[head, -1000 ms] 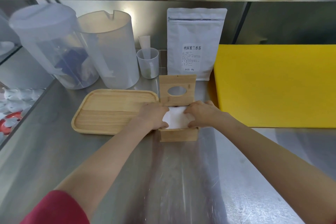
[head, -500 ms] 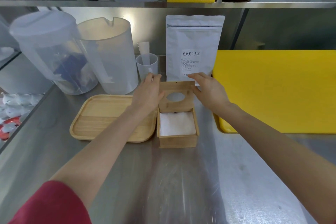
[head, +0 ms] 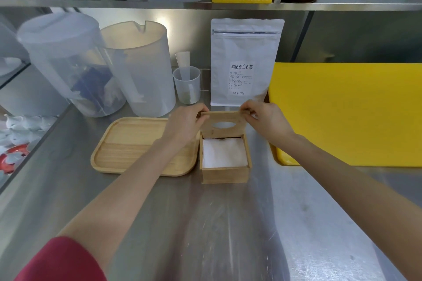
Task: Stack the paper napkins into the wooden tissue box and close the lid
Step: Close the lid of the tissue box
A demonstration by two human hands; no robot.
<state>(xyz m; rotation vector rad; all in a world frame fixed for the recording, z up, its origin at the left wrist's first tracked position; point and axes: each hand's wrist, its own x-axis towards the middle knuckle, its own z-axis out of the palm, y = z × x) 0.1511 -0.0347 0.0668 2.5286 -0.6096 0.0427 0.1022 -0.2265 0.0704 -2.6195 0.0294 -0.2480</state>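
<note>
A square wooden tissue box [head: 225,174] stands on the steel counter, filled with a stack of white paper napkins [head: 224,153]. Its hinged lid [head: 222,124], with an oval slot, stands raised at the box's far edge. My left hand [head: 185,124] pinches the lid's top left corner. My right hand [head: 266,118] pinches its top right corner. Both forearms reach in from below.
An empty wooden tray [head: 137,146] lies just left of the box, touching it. A yellow cutting board [head: 347,112] lies to the right. Behind stand a white pouch [head: 245,61], a small measuring cup [head: 187,85] and two large plastic pitchers [head: 141,68]. A shelf runs overhead.
My hands lifted off the napkins in the box, rose to the upright lid, and now grip its two top corners.
</note>
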